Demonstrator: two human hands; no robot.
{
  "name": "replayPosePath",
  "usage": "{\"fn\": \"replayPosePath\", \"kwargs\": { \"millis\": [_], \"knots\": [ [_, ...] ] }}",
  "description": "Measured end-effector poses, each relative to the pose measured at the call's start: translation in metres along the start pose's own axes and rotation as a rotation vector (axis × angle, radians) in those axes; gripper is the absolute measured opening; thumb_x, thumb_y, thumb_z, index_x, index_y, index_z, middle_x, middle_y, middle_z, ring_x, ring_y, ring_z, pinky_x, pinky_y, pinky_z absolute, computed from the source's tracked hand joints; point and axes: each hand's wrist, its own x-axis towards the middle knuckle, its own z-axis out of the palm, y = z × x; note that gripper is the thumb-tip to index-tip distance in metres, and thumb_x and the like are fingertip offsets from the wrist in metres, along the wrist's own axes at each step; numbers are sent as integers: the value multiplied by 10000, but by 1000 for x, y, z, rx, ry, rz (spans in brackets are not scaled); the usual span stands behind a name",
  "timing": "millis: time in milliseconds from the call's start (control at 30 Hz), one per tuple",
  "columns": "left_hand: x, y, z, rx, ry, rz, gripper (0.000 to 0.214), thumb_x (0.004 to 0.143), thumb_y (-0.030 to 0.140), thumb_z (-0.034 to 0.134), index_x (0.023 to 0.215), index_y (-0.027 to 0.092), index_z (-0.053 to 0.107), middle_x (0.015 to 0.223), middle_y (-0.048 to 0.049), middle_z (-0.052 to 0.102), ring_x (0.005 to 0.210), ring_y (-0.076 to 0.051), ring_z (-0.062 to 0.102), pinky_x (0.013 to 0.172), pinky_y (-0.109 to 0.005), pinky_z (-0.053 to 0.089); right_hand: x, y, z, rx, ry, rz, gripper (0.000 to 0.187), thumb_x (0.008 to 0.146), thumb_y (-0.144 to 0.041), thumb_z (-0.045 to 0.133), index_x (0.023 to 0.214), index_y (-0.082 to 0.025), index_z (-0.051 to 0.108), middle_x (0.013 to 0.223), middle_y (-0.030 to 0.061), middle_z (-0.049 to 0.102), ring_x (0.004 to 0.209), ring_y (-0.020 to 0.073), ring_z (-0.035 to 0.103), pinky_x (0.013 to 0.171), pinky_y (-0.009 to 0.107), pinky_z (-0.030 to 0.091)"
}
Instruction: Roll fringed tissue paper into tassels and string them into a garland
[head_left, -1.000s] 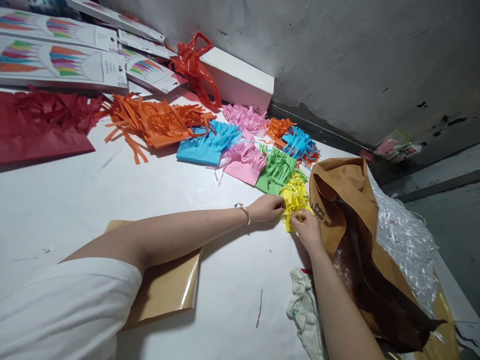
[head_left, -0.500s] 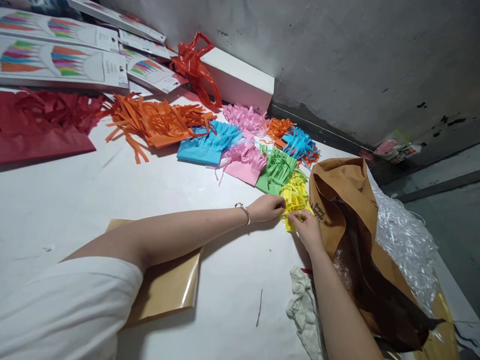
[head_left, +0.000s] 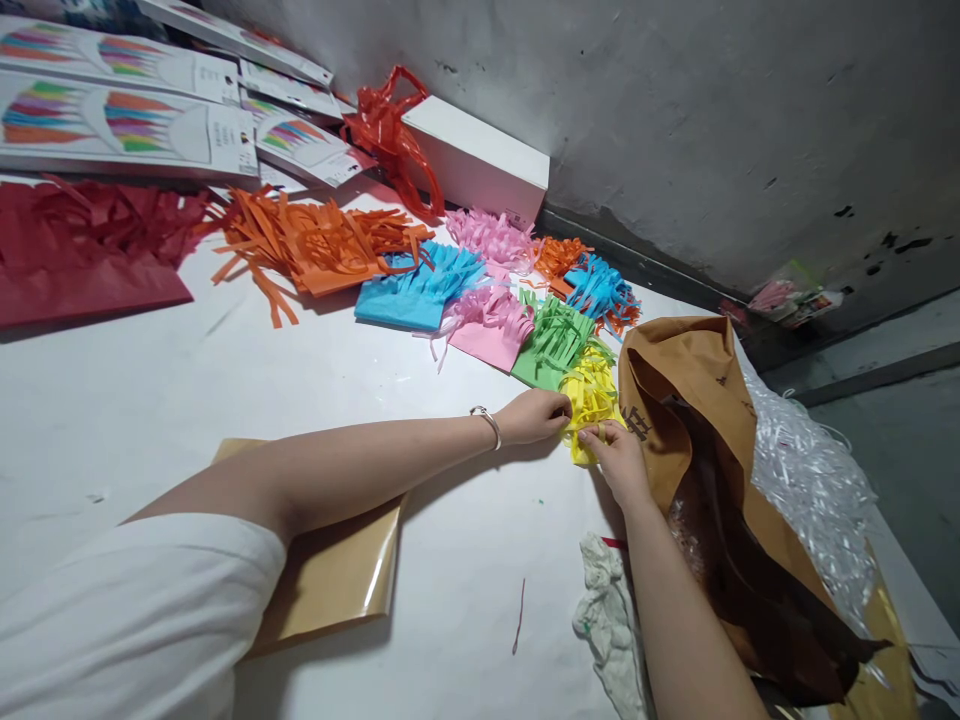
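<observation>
Fringed yellow tissue paper (head_left: pixel 592 395) lies at the near right end of a row of coloured fringe stacks. My left hand (head_left: pixel 534 415), a silver bangle at its wrist, has curled fingers closed on the paper's left edge. At the lower part of the same paper, my right hand (head_left: pixel 616 452) pinches it between thumb and fingers; a ring shows on one finger. Just behind sit green fringed paper (head_left: pixel 556 340) and pink fringed paper (head_left: pixel 491 325). A brown bag (head_left: pixel 679 360) stands open right beside my right hand.
Blue (head_left: pixel 409 300), orange (head_left: pixel 330 245) and dark red fringed paper (head_left: pixel 90 270) continue leftward. Printed boxes (head_left: pixel 127 125), a red plastic bag (head_left: pixel 390 135) and a white box (head_left: pixel 480 150) line the wall. Brown sheet (head_left: pixel 337 575) lies under my left arm; a whitish glove (head_left: pixel 604 610) is near my right.
Almost nothing differs. My right hand has shifted very slightly to the right at the yellow paper, while my left hand stays in place.
</observation>
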Motion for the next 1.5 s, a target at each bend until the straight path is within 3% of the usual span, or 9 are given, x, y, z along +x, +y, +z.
{"fn": "replayPosePath", "kwargs": {
  "millis": [467, 633, 800, 1000, 1133, 1233, 1500],
  "knots": [
    [1, -1, 1, 2, -2, 3, 227, 871, 201, 511, 971, 171, 713, 924, -48, 744, 796, -187, 640, 669, -262, 415, 3, -8, 6, -244, 38, -43, 250, 948, -394, 624, 1028, -159, 649, 1034, 39, 668, 912, 169, 649, 841, 379, 546],
    [1, 0, 0, 3, -6, 5, 222, 869, 208, 520, 966, 175, 717, 907, -44, 742, 784, -186, 637, 660, -260, 414, 3, -18, 16, -392, 101, -67, 211, 901, -365, 650, 816, -173, 629, 899, 18, 639, 886, 175, 597, 859, 378, 476],
    [0, 1, 0, 4, -3, -2, 213, 863, 207, 525, 949, 175, 717, 895, -42, 739, 783, -186, 636, 657, -255, 415, 3, -26, 28, -469, 167, -97, 144, 799, -231, 585, 658, -204, 576, 845, 70, 612, 900, 237, 529, 844, 382, 368],
    [1, 0, 0, -4, 4, 3, 218, 859, 201, 522, 953, 171, 715, 910, -45, 742, 791, -189, 636, 662, -258, 414, 5, -22, 30, -482, 192, -104, 158, 841, -247, 627, 705, -185, 574, 855, 37, 609, 894, 208, 559, 854, 388, 417],
    [1, 0, 0, -11, 6, 0, 229, 861, 200, 509, 959, 179, 715, 909, -43, 743, 784, -187, 632, 668, -258, 418, 6, -12, 21, -440, 175, -98, 240, 945, -408, 612, 926, -169, 632, 934, 15, 643, 820, 144, 608, 788, 340, 517],
    [0, 0, 0, -17, 5, -4, 236, 858, 203, 507, 966, 181, 716, 908, -41, 741, 786, -188, 631, 673, -259, 423, 5, -6, 14, -404, 151, -102, 262, 962, -413, 597, 1034, -164, 637, 1002, 32, 658, 837, 146, 635, 773, 337, 547],
    [0, 0, 0, -16, -2, -6, 226, 870, 207, 511, 966, 185, 715, 905, -41, 741, 784, -189, 631, 659, -257, 411, 3, -6, 12, -371, 115, -103, 247, 942, -405, 628, 977, -161, 648, 1008, 35, 661, 905, 166, 638, 841, 377, 537]
  ]
}}
